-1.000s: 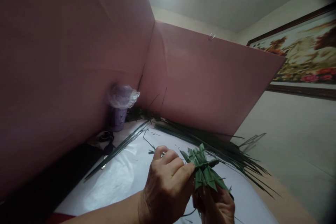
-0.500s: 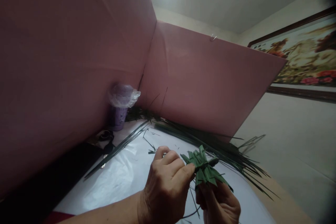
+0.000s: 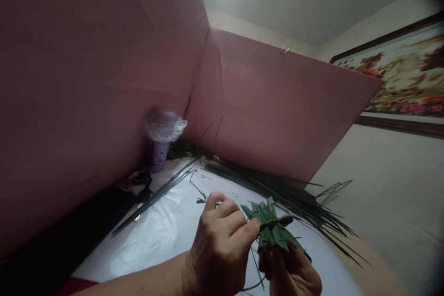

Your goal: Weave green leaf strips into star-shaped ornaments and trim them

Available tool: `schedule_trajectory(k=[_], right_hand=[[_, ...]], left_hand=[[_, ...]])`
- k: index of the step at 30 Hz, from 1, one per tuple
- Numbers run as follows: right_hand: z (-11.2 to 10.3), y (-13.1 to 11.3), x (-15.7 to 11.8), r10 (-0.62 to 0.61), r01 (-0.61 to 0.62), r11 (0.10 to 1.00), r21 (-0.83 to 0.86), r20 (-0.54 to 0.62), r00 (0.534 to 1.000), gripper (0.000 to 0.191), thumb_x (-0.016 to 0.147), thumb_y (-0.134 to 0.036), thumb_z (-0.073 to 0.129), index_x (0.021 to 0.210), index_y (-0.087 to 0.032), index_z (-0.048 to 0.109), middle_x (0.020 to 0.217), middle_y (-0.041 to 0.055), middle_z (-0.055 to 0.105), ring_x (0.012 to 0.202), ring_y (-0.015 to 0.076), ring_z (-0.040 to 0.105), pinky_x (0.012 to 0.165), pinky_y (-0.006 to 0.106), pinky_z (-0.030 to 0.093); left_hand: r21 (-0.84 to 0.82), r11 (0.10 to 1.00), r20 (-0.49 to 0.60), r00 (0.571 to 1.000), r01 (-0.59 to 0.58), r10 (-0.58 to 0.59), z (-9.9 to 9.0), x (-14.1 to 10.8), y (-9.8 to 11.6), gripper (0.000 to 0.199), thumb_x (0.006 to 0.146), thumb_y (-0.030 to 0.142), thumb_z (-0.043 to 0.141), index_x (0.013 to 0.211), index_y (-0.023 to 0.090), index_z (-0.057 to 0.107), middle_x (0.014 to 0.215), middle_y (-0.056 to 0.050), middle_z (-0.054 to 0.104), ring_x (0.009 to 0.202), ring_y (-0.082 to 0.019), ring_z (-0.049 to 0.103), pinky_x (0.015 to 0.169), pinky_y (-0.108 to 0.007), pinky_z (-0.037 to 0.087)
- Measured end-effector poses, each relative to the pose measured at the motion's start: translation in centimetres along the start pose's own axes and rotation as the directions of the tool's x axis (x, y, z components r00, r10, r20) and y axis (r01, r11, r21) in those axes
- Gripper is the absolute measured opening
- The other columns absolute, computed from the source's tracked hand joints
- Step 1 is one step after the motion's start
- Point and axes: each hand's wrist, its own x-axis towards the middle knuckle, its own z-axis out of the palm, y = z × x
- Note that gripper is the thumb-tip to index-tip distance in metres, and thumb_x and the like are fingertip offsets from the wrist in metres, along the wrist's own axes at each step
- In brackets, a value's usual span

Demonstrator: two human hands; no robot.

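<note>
A folded green leaf figure (image 3: 274,229), star-like with pointed ends and a strip wrapped across its middle, is between my hands. My right hand (image 3: 294,270) grips it from below, its fingertips partly hidden behind the leaves. At its left side, my left hand (image 3: 222,240) is closed, with the thumb tip pressed to the figure where the cross strip is. Something small glints among the curled left fingers, too small to name. Thin leaf strips (image 3: 256,263) hang down between the hands.
Long green leaves (image 3: 263,182) lie along the back of the white tabletop (image 3: 156,236), with another bundle (image 3: 156,201) at left. A purple cup (image 3: 159,155) under clear plastic stands in the corner of the pink panels (image 3: 263,106). Dark small items (image 3: 142,182) lie before it.
My right hand and the leaf figure have shifted slightly right and down. My left hand has barely moved, its thumb still at the figure's edge. The whole view has drifted a little.
</note>
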Motion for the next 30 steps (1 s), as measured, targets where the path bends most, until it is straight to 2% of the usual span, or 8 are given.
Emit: schedule_trajectory(k=[5, 11, 15, 18, 25, 30], right_hand=[[0.4, -0.4, -0.2, 0.058, -0.058, 0.998, 0.020, -0.025, 0.998, 0.038, 0.069, -0.042, 0.074, 0.052, -0.018, 0.050, 0.039, -0.0047, 0.046, 0.035, 0.0057, 0.036, 0.036, 0.019, 0.023], [0.5, 0.9, -0.2, -0.040, 0.044, 0.997, 0.064, -0.071, 0.997, 0.035, 0.068, -0.040, 0.075, 0.054, -0.018, 0.051, 0.036, -0.0050, 0.044, 0.030, 0.0062, 0.035, 0.031, 0.020, 0.019], [0.0, 1.5, -0.1, 0.055, -0.054, 0.997, 0.060, -0.003, 0.998, 0.028, 0.071, -0.043, 0.072, 0.071, -0.018, 0.059, 0.039, -0.0041, 0.048, 0.031, 0.0082, 0.037, 0.032, 0.021, 0.022], [-0.2, 1.2, 0.0, 0.042, -0.042, 0.998, 0.046, 0.005, 0.999, 0.034, 0.071, -0.047, 0.070, 0.083, -0.017, 0.060, 0.040, -0.0055, 0.047, 0.032, 0.0085, 0.036, 0.032, 0.021, 0.024], [-0.4, 1.3, 0.1, 0.006, -0.006, 1.000, -0.004, 0.011, 1.000, 0.035, 0.071, -0.049, 0.069, 0.064, -0.017, 0.055, 0.041, -0.0036, 0.047, 0.033, 0.0079, 0.037, 0.032, 0.020, 0.023], [-0.6, 1.4, 0.1, -0.017, 0.016, 0.999, 0.041, 0.016, 1.000, 0.028, 0.071, -0.038, 0.072, 0.066, -0.017, 0.055, 0.039, -0.0050, 0.047, 0.032, 0.0074, 0.038, 0.031, 0.019, 0.025]], left_hand=[[-0.004, 1.000, -0.012, 1.000, -0.014, 0.014, 0.0, 0.0, 0.0, 0.027, 0.078, 0.007, 0.040, 0.089, 0.015, 0.063, 0.052, -0.002, 0.050, 0.057, -0.015, 0.041, 0.065, -0.036, 0.029], [-0.015, 1.000, -0.012, 1.000, -0.025, 0.025, 0.0, 0.1, -0.1, 0.027, 0.077, 0.006, 0.040, 0.089, 0.014, 0.063, 0.052, -0.002, 0.050, 0.056, -0.014, 0.040, 0.066, -0.037, 0.029], [-0.012, 1.000, -0.009, 1.000, -0.023, 0.022, 0.1, 0.0, -0.1, 0.026, 0.078, 0.007, 0.039, 0.088, 0.014, 0.063, 0.052, -0.001, 0.048, 0.057, -0.014, 0.040, 0.067, -0.037, 0.029], [-0.012, 1.000, -0.015, 1.000, -0.019, 0.018, 0.1, 0.0, -0.2, 0.026, 0.078, 0.007, 0.040, 0.088, 0.015, 0.063, 0.052, 0.000, 0.047, 0.057, -0.014, 0.039, 0.067, -0.036, 0.028], [-0.025, 0.999, -0.007, 1.000, -0.030, 0.030, 0.1, -0.1, -0.1, 0.025, 0.078, 0.008, 0.040, 0.087, 0.014, 0.063, 0.052, 0.000, 0.047, 0.057, -0.014, 0.038, 0.068, -0.037, 0.028], [-0.020, 1.000, 0.000, 1.000, -0.003, 0.003, 0.1, -0.1, 0.0, 0.024, 0.077, 0.007, 0.038, 0.082, 0.014, 0.061, 0.051, 0.000, 0.046, 0.057, -0.013, 0.037, 0.067, -0.036, 0.027]])
